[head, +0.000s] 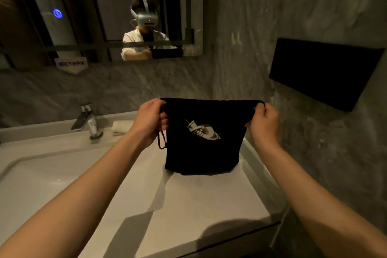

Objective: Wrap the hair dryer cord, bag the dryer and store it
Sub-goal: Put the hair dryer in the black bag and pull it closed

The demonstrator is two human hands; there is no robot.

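Note:
A black drawstring bag stands on the white counter, held up by its top corners. My left hand grips the bag's left top corner, and a loop of black drawstring hangs below that hand. My right hand pinches the right top corner. On the bag's front I see a pale hair dryer shape with a plug; whether it is a print or the dryer showing through an opening I cannot tell. No loose cord is in sight.
A white sink basin lies left of the bag, with a chrome faucet behind it. A folded cloth rests near the faucet. A mirror hangs above. A black wall box juts out at right.

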